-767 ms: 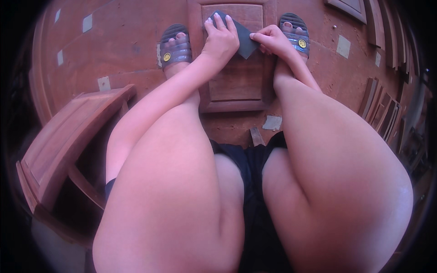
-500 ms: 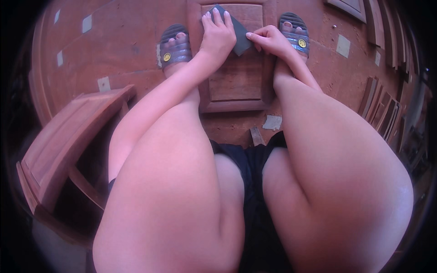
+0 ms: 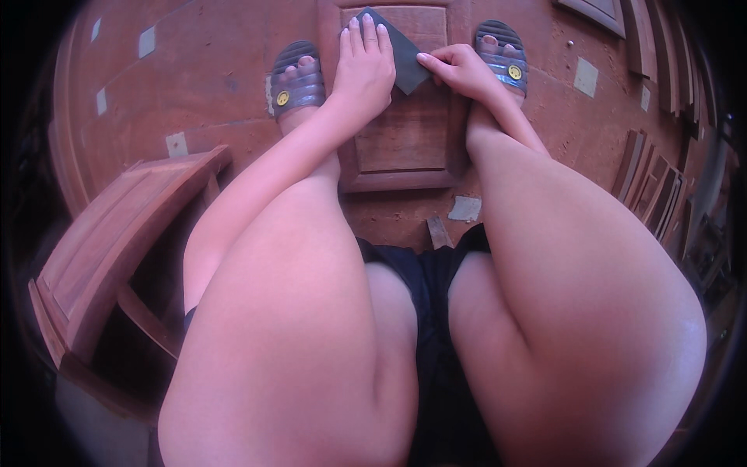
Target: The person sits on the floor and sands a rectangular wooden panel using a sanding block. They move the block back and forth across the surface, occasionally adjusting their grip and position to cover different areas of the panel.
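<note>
A framed wooden panel [image 3: 401, 146] lies flat on the floor between my feet. Over its far part rests a dark grey-green sheet of sandpaper [image 3: 407, 64], set at a slant. My left hand [image 3: 364, 76] lies on the sheet's left side with the fingers stretched out and pointing away from me; the palm side is hidden. At the sheet's right edge my right hand [image 3: 461, 68] pinches the paper between thumb and finger, its other fingers curled.
My sandalled feet [image 3: 299, 82] flank the panel. A curved wooden piece [image 3: 128, 226] with panels stands at the left. Several wooden strips [image 3: 650, 183] lie at the right, with more boards [image 3: 640, 39] beyond them. Pale patches [image 3: 586, 78] mark the reddish floor [image 3: 226, 101].
My left hand has slid slightly left on the sheet, and its fingers have straightened. More of the sandpaper shows beside it. The right hand keeps its pinch almost in place.
</note>
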### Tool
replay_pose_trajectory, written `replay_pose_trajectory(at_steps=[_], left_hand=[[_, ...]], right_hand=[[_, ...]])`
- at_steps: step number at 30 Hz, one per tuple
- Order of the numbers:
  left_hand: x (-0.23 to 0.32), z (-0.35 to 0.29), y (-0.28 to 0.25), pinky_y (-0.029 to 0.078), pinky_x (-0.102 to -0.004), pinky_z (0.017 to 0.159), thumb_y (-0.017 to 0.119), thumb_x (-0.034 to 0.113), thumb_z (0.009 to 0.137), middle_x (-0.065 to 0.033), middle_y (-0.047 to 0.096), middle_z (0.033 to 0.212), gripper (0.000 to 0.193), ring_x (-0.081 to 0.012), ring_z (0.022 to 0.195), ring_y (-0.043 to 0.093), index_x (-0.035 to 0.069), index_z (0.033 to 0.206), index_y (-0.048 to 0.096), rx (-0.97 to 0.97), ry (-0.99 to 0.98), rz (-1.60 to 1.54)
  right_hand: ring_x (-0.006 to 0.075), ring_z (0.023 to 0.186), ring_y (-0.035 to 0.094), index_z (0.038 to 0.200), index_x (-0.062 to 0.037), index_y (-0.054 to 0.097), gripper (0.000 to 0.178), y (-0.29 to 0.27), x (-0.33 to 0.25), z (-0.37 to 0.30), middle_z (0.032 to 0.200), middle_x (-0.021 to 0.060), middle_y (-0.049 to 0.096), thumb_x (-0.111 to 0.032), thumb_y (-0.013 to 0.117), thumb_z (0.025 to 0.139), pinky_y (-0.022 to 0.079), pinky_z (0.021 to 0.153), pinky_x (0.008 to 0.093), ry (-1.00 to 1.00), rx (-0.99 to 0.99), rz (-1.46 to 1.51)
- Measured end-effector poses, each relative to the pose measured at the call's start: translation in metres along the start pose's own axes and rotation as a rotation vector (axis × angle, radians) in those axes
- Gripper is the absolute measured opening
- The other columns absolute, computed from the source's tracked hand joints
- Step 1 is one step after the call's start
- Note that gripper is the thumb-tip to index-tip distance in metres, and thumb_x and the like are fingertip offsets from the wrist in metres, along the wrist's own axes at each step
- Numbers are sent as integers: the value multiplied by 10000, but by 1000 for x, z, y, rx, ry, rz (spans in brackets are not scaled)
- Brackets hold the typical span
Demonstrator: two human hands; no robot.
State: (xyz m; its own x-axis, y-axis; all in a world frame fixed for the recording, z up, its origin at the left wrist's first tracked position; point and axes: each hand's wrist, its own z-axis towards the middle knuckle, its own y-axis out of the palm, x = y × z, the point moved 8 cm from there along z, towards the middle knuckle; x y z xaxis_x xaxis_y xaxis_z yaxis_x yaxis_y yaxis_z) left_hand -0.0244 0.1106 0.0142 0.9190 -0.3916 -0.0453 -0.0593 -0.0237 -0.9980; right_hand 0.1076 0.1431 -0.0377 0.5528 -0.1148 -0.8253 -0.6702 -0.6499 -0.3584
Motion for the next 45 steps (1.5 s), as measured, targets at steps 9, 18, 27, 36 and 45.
replay_pose_trajectory(at_steps=[9, 18, 27, 36, 45], left_hand=[[-4, 6, 1, 310, -420, 1153, 638, 54, 681, -313, 390, 1445, 757, -405, 1367, 389, -134, 1371, 393, 106, 80, -226], [1, 18, -1, 363, -414, 1122, 642, 48, 678, -312, 425, 1419, 750, -416, 1325, 440, -138, 1365, 407, 125, 144, -92], [16, 5, 6, 396, -420, 1093, 656, 47, 680, -303, 434, 1414, 747, -449, 1283, 468, -103, 1372, 416, 93, 193, -116], [-4, 18, 7, 481, -431, 1015, 738, 55, 617, -261, 402, 1454, 816, -449, 1285, 466, 10, 1375, 441, 73, 106, -133], [-21, 32, -4, 588, -432, 844, 751, 47, 606, -212, 401, 1472, 770, -447, 1311, 444, 91, 1323, 473, 14, 23, -207]], right_hand=[[147, 515, 556, 719, 13, 687, 478, 0, -2, 0, 540, 63, 588, -402, 598, 939, 459, 537, 325, 37, 43, -7], [167, 503, 562, 729, 20, 699, 478, -10, -4, 3, 551, 93, 609, -407, 615, 926, 464, 529, 336, 32, 119, -94], [274, 544, 620, 777, 23, 710, 474, -4, -1, -13, 558, 159, 598, -414, 602, 926, 495, 585, 391, 100, 6, -99], [350, 594, 631, 794, 1, 726, 455, -8, -15, -1, 609, 209, 616, -418, 600, 921, 505, 625, 413, 22, 37, -261], [356, 619, 645, 799, -6, 727, 456, -17, -15, 5, 645, 200, 645, -426, 593, 917, 510, 632, 418, 40, 195, -252]])
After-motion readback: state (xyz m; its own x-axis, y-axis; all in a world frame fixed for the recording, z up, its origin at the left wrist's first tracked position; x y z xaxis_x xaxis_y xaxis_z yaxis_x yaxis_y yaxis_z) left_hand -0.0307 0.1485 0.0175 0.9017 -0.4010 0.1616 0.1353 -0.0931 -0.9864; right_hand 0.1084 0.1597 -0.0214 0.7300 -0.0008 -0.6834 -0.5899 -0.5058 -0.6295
